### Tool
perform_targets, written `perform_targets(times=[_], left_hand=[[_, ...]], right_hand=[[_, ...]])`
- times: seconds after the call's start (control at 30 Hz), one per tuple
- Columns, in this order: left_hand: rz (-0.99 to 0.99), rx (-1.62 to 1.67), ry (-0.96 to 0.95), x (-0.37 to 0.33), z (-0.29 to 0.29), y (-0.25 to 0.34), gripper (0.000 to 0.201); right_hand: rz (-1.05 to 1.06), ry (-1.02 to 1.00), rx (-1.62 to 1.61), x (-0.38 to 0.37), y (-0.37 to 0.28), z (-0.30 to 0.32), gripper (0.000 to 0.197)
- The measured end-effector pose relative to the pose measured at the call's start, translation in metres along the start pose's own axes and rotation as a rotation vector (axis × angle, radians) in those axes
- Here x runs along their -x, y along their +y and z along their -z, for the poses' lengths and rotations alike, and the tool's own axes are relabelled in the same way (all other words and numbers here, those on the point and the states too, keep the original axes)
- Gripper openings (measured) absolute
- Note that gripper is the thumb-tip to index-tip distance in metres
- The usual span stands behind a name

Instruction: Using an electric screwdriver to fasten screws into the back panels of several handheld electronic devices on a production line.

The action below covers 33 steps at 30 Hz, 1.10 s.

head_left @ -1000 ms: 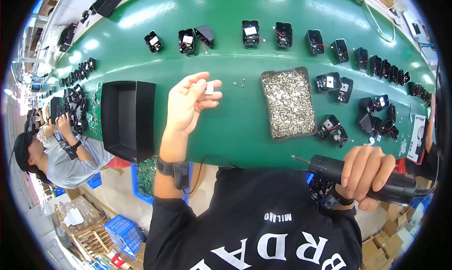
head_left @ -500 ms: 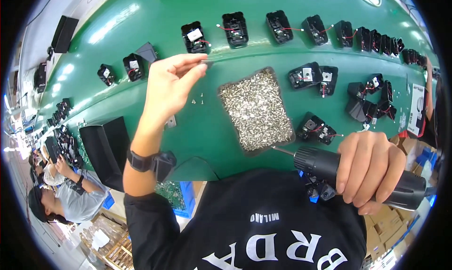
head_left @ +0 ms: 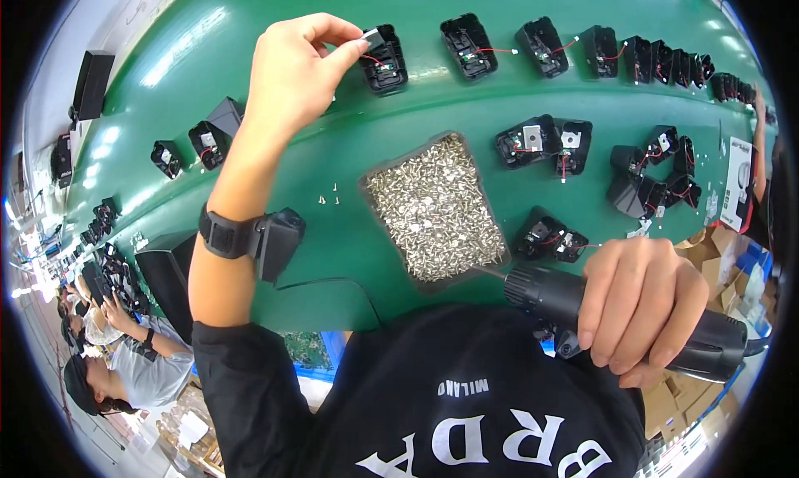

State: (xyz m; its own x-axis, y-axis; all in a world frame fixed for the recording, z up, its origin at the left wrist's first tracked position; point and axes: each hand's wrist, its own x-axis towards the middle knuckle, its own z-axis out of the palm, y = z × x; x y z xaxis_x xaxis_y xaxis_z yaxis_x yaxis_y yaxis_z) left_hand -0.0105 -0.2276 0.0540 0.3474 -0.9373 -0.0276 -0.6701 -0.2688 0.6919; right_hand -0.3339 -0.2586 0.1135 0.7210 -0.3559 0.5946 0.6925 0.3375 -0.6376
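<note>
**Left hand (head_left: 291, 74) pinches a small grey plate (head_left: 375, 39) over a black housing (head_left: 388, 68)**

Part of the plate is covered by the fingertips, and whether it touches the housing beneath cannot be told. The housing's upper left side is hidden behind the hand and plate; a red wire crosses its interior, where the smaller parts are hard to make out. On the right, the middle of a black electric screwdriver (head_left: 543, 293) disappears under the right hand (head_left: 642, 307), and its thin bit ends at the lower right corner of a screw tray (head_left: 433, 287); contact there is unclear. The left forearm cuts off part of a black box (head_left: 165, 282), and the person's shirt (head_left: 433, 353) hides much of a blue bin (head_left: 336, 345) below the table edge.

The left thumb and index finger are nearly closed, the plate held between their tips at the housing's upper left. The other left fingers are mostly out of sight behind the hand, so their pose cannot be told. The right fingers curl around the screwdriver, lying side by side across its barrel; the palm is hidden. Three loose screws (head_left: 322, 200) lie left of the tray, touched by neither hand.
</note>
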Motion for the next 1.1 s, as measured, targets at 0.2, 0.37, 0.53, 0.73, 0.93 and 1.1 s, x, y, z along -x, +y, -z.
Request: perform_targets(times=[0.2,0.37,0.53,0.73,0.93,1.1], left_hand=[[-0.262,-0.135,0.027,-0.037,-0.014,-0.02,0.018],[-0.124,-0.102,-0.098,-0.054,-0.026,-0.024,0.018],[-0.17,-0.138,-0.034,-0.055,-0.037,-0.03,0.016],[-0.245,-0.089,0.009,-0.048,-0.045,-0.049,0.015],[-0.03,-0.107,0.086,-0.031,-0.049,-0.032,0.017],[-0.15,-0.041,0.223,-0.033,-0.054,-0.045,0.041]], right_hand=[[-0.036,0.006,0.011,-0.003,0.003,0.031,0.022],[-0.042,-0.038,-0.001,-0.008,0.007,0.05,0.024],[-0.054,-0.038,0.007,-0.009,0.004,0.052,0.026],[-0.064,-0.022,0.028,-0.013,0.002,0.038,0.026],[-0.098,-0.092,0.006,-0.034,0.008,0.032,0.02],[-0.177,-0.221,0.1,-0.08,0.01,0.044,0.04]])
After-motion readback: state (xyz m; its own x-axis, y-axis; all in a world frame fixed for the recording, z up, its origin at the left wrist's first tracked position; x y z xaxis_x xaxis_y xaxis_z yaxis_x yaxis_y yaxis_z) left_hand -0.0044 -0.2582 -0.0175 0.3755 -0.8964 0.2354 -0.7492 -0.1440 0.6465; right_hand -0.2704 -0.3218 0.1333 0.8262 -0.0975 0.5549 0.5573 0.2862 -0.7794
